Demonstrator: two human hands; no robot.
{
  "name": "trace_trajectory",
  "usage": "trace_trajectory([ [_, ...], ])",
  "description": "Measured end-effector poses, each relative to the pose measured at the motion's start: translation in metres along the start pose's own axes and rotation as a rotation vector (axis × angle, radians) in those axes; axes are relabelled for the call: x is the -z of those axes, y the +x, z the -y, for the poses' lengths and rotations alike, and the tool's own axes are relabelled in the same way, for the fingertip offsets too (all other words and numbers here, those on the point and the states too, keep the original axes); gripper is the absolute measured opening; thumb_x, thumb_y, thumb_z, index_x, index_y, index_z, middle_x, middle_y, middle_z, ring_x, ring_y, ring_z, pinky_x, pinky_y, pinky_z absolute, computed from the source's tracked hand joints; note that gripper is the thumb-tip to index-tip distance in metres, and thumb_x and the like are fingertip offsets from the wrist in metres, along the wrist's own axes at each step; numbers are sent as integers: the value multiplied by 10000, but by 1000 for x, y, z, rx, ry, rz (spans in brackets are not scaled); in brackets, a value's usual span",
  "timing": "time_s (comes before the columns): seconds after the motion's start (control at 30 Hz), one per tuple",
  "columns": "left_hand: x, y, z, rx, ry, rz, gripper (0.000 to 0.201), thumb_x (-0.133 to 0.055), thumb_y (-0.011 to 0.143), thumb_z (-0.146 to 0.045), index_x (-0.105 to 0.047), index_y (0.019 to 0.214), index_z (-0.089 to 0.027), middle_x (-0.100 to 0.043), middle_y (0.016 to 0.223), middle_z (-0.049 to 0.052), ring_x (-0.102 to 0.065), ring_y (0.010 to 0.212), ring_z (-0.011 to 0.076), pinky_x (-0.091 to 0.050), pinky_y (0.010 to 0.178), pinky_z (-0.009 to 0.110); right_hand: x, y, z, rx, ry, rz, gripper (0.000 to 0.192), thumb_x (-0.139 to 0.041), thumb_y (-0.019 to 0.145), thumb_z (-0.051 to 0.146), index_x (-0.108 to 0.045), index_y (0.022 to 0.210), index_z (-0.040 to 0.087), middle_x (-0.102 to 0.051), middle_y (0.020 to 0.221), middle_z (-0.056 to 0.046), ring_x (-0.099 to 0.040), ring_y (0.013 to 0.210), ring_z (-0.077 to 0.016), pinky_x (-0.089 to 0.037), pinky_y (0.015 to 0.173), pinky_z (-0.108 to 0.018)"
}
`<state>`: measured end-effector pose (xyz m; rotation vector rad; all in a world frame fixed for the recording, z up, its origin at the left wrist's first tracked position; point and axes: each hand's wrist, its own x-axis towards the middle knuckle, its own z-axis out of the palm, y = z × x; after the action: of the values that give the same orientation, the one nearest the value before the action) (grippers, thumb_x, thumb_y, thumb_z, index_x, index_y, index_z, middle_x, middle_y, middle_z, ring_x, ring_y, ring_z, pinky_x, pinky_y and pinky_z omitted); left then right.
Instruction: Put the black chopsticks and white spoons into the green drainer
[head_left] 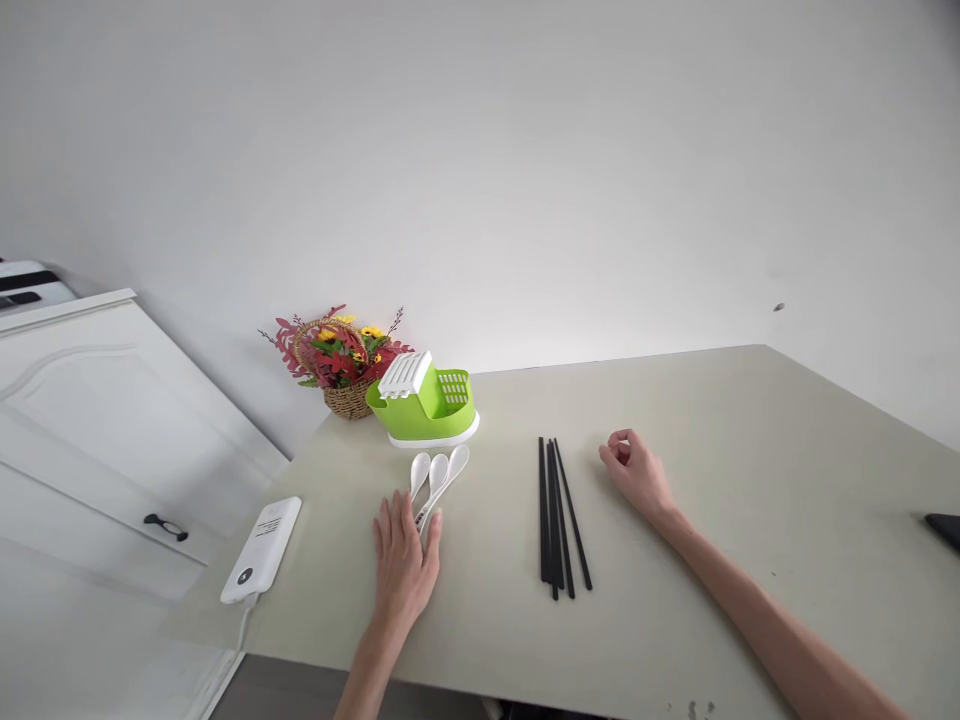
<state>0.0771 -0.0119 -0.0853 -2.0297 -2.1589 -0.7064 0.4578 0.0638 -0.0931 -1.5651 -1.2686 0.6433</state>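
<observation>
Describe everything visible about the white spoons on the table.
The white spoons are three, glossy like plastic or ceramic, lying side by side with bowls fanned toward the green holder and handles running back toward the person. They rest flat on the pale table, just in front of the holder without touching it. The left hand lies palm down over the handle ends, fingertips covering them. The black chopsticks lie apart to their right.

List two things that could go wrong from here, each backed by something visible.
1. The left hand lies flat on the spoon handles; a sideways slide may scatter the spoons.
2. The power bank sits at the table edge with its cable hanging off; a nudge could drop it.
</observation>
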Motion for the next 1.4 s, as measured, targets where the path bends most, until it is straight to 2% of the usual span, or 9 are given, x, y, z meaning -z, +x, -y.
trace_trajectory([
  [0.2,12,19,-13,109,-143,143,767,-238,1046,-609,-245,1616,-95,-241,1707,187,-81,1607,326,-106,1292,608,0,0,-1,14,13,10,170,-522,840,430,-447,864,279,-525,591,84,-432,534,-146,-353,586,-277],
  [0.27,18,26,-17,143,-208,155,742,-211,1049,-610,-254,1614,-130,-228,1715,168,-93,1609,307,-146,1293,583,0,0,0,18,15,11,168,-520,837,428,-445,864,280,-519,585,84,-433,533,-147,-350,580,-278],
  [0.37,28,37,-19,215,-261,161,733,-200,1043,-633,-309,1586,-152,-325,1675,180,-231,1583,310,-299,1246,540,0,0,0,25,19,14,161,-514,838,423,-443,866,281,-509,579,87,-440,540,-150,-357,593,-281],
  [0.5,40,53,-23,198,-135,132,807,-343,991,-682,-360,1547,-97,-472,1567,231,-395,1496,362,-405,1157,496,0,0,0,29,27,21,160,-514,837,419,-441,873,281,-508,580,86,-446,549,-153,-360,598,-282],
  [0.63,47,63,-38,109,123,143,919,-410,957,-687,-302,1553,4,-538,1460,294,-514,1367,414,-454,1052,504,0,0,1,27,28,25,159,-516,835,417,-438,870,283,-499,576,88,-434,544,-153,-354,586,-282],
  [0.73,46,65,-51,41,325,139,947,-476,941,-658,-289,1536,54,-579,1365,307,-597,1227,413,-477,965,472,-1,0,1,27,28,18,160,-519,832,417,-435,863,284,-503,578,89,-440,545,-154,-358,591,-284],
  [0.9,40,64,-59,20,494,177,859,-518,944,-642,-422,1430,59,-650,1167,260,-653,1092,373,-486,877,432,-1,0,2,20,24,0,147,-517,833,403,-431,852,285,-490,568,94,-424,533,-150,-352,591,-281],
  [1.1,36,66,-53,-39,526,191,633,-457,995,-599,-579,1228,-23,-657,1070,210,-669,1042,340,-490,848,402,-1,1,3,16,23,-8,140,-526,823,393,-441,849,285,-504,568,93,-432,534,-150,-354,598,-278],
  [1.4,23,61,-47,-104,453,188,475,-391,1054,-447,-549,1257,-47,-681,1040,190,-688,961,308,-516,828,389,0,0,4,20,26,-20,168,-525,836,426,-433,840,286,-503,574,88,-419,530,-151,-360,594,-286],
])
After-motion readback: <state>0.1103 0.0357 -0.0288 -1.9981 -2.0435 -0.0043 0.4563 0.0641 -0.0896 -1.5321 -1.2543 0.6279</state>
